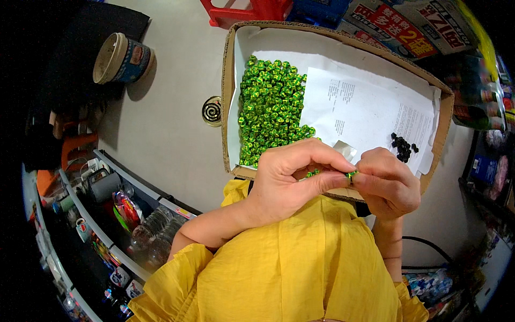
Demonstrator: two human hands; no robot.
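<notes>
My left hand [300, 180] and my right hand [389, 182] meet over the near edge of a shallow cardboard box [229, 96]. Thumbs and fingertips of both pinch one small green faceted piece [351, 174], which looks like a die; its details are mostly covered. A few more green pieces [313, 173] show in the gap below my left fingers. In the box's left part lies a large heap of similar green-and-yellow pieces [273, 102]. Small black pieces [402, 147] sit in a loose group beyond my right hand. A pale, shiny scrap [344, 150] shows just beyond my fingertips.
Printed white paper [365, 107] lines the box. Left of it, a mosquito coil [212, 111] rests on the floor, with a bucket [123, 59] farther off. A red stool [249, 12] stands behind. Shelves of goods [134, 214] flank the lower left; bottles [477, 102] stand right.
</notes>
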